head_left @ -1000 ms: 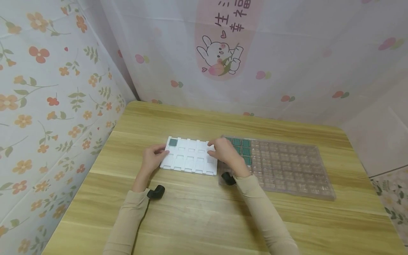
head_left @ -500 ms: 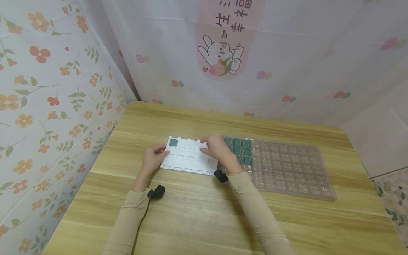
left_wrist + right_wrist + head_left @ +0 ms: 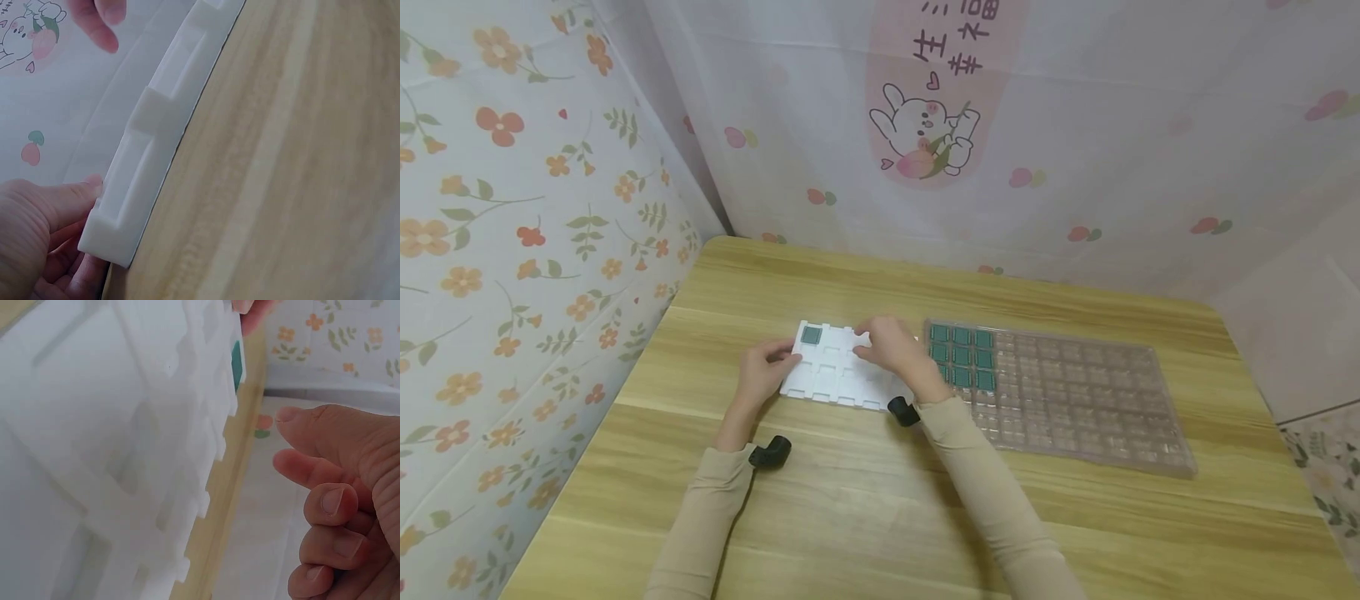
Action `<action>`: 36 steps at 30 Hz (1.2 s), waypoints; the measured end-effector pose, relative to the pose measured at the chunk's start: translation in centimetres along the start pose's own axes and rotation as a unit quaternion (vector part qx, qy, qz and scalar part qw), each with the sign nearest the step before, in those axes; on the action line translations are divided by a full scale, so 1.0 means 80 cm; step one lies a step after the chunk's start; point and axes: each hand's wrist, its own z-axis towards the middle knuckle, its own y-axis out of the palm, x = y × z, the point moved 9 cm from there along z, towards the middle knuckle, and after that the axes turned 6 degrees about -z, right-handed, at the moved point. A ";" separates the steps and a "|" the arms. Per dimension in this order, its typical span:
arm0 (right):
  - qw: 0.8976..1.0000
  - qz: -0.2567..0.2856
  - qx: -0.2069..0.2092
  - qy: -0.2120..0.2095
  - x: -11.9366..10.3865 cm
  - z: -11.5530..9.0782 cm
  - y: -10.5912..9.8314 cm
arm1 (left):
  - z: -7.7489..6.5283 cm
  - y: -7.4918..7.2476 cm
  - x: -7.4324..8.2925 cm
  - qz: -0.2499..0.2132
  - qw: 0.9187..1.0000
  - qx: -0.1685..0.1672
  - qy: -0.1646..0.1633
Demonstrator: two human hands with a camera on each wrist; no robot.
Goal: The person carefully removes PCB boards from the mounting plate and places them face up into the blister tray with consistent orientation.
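Note:
A white tray with shallow pockets lies on the table, one small green square chip in its far left pocket. My left hand grips the tray's left end; in the left wrist view the thumb lies at the rim and the other fingers go below the edge. Over the tray's far right part hovers my right hand. Its thumb and index finger stand apart with nothing visible between them in the right wrist view, the remaining fingers loosely curled. That hand and forearm cover part of the white tray.
Right of the white tray is a larger clear plastic tray with many compartments. Several green chips fill its far left corner. Black wrist cameras sit on both wrists. Patterned curtains hang behind and left of the wooden table.
My right hand has moved left over the white tray, away from the clear tray, uncovering more green chips there. The left hand keeps its hold on the white tray.

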 end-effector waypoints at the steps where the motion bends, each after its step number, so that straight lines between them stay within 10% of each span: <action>1: 1.000 0.002 -0.001 0.000 -0.001 0.002 0.002 | 0.000 0.000 0.000 0.000 1.000 0.000 0.000; 36: 0.999 0.004 -0.007 0.032 -0.047 0.056 0.042 | 0.001 -0.002 0.001 -0.012 1.000 -0.002 0.013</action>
